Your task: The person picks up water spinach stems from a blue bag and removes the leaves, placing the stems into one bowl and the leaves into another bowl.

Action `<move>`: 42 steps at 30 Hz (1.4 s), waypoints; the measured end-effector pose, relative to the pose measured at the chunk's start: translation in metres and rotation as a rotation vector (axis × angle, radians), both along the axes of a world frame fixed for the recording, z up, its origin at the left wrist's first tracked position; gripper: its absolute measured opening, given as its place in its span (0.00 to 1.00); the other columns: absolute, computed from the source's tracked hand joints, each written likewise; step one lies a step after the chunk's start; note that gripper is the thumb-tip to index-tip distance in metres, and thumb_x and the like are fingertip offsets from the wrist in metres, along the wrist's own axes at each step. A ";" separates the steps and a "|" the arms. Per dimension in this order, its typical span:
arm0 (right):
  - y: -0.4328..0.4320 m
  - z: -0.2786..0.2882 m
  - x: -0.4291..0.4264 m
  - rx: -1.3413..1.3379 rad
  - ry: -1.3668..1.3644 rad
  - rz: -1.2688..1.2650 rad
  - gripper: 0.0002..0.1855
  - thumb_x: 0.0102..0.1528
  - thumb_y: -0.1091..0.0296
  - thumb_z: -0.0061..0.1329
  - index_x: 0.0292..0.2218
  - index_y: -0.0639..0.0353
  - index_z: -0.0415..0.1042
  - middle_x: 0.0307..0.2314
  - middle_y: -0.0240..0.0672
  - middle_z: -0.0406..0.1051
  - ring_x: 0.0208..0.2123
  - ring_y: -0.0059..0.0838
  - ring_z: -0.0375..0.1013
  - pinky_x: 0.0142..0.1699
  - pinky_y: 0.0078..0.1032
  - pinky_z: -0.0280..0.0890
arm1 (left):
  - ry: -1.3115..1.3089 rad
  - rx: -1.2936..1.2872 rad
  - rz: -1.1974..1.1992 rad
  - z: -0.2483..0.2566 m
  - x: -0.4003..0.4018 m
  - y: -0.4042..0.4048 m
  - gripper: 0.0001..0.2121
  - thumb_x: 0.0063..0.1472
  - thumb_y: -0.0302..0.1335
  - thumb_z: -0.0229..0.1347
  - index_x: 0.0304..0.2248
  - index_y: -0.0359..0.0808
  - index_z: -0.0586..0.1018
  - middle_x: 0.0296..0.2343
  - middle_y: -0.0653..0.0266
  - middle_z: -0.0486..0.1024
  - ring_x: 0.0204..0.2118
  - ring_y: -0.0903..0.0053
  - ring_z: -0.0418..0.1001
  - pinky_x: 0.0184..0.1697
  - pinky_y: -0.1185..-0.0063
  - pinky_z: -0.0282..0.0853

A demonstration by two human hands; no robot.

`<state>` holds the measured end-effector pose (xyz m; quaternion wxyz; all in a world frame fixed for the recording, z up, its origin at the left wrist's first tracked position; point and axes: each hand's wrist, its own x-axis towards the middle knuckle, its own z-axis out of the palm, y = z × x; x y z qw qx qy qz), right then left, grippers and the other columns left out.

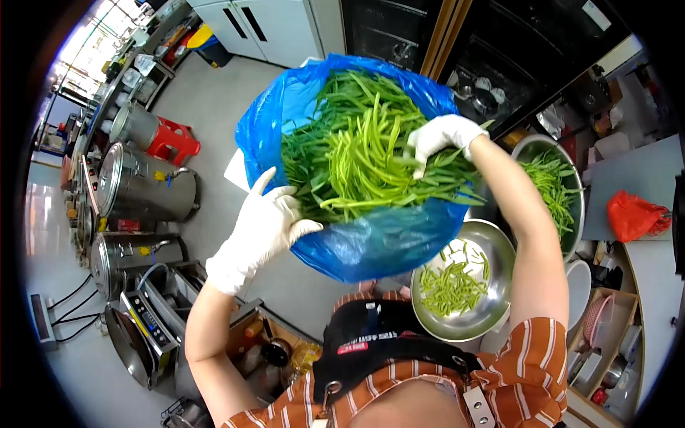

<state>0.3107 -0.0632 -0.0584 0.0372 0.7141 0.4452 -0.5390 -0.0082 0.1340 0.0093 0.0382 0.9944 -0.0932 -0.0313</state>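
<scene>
A large blue plastic bag (369,246) stands open before me, full of long-leaved green vegetables (305,155) with paler, yellow-green stems (369,155) on top. My left hand (267,224), in a white glove, lies at the bag's near left rim, thumb and fingers spread; whether it grips the plastic cannot be told. My right hand (441,139), also gloved in white, reaches over the bag's right side with curled fingers among the leaves; what it holds is hidden. Below it, a steel bowl (500,235) contains short cut green pieces (449,289).
To the right, a large metal basin (575,219) holds more greens, near a red plastic bag (637,216). Lidded steel pots (155,182) and a red stool (174,142) stand left. An open drawer (610,342) is at lower right, a black-and-yellow bin (211,48) at upper left.
</scene>
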 end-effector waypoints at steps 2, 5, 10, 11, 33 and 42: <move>-0.002 0.023 -0.015 -0.017 0.032 -0.081 0.37 0.39 0.56 0.64 0.49 0.59 0.69 0.40 0.40 0.73 0.41 0.35 0.72 0.47 0.30 0.65 | 0.252 0.234 0.090 -0.021 -0.013 0.008 0.15 0.46 0.41 0.61 0.23 0.35 0.80 0.26 0.61 0.76 0.41 0.69 0.72 0.60 0.61 0.51; -0.022 0.040 -0.036 0.207 -0.187 -0.087 0.38 0.37 0.59 0.63 0.51 0.56 0.68 0.48 0.42 0.67 0.48 0.38 0.67 0.51 0.30 0.62 | 0.135 0.302 0.061 -0.024 -0.019 -0.005 0.12 0.43 0.37 0.63 0.22 0.36 0.80 0.25 0.62 0.74 0.40 0.69 0.71 0.60 0.61 0.52; -0.067 0.060 -0.057 0.659 -0.584 0.085 0.41 0.38 0.53 0.62 0.54 0.53 0.65 0.52 0.44 0.62 0.58 0.44 0.54 0.62 0.37 0.49 | -0.279 0.113 0.165 -0.010 -0.023 -0.030 0.08 0.48 0.23 0.58 0.31 0.36 0.78 0.29 0.65 0.74 0.41 0.69 0.71 0.55 0.65 0.58; -0.079 0.064 -0.063 0.756 -0.656 0.074 0.40 0.39 0.56 0.61 0.54 0.54 0.66 0.53 0.42 0.61 0.59 0.43 0.53 0.63 0.37 0.47 | -0.274 0.119 0.170 -0.009 -0.026 -0.036 0.08 0.48 0.23 0.58 0.31 0.36 0.78 0.29 0.65 0.74 0.41 0.69 0.71 0.55 0.65 0.58; -0.119 0.001 -0.217 1.324 -0.634 -0.354 0.19 0.50 0.65 0.50 0.44 0.60 0.70 0.41 0.38 0.68 0.47 0.40 0.65 0.55 0.36 0.57 | -0.477 0.259 -0.186 0.046 0.082 -0.071 0.26 0.44 0.13 0.52 0.46 0.40 0.75 0.49 0.60 0.70 0.48 0.64 0.68 0.48 0.72 0.65; -0.127 -0.010 -0.228 1.273 -0.692 -0.238 0.15 0.50 0.65 0.50 0.40 0.58 0.71 0.37 0.37 0.69 0.48 0.40 0.64 0.55 0.36 0.56 | -0.451 0.307 -0.107 0.005 0.111 -0.042 0.19 0.49 0.18 0.50 0.41 0.41 0.78 0.39 0.66 0.75 0.40 0.68 0.73 0.43 0.74 0.69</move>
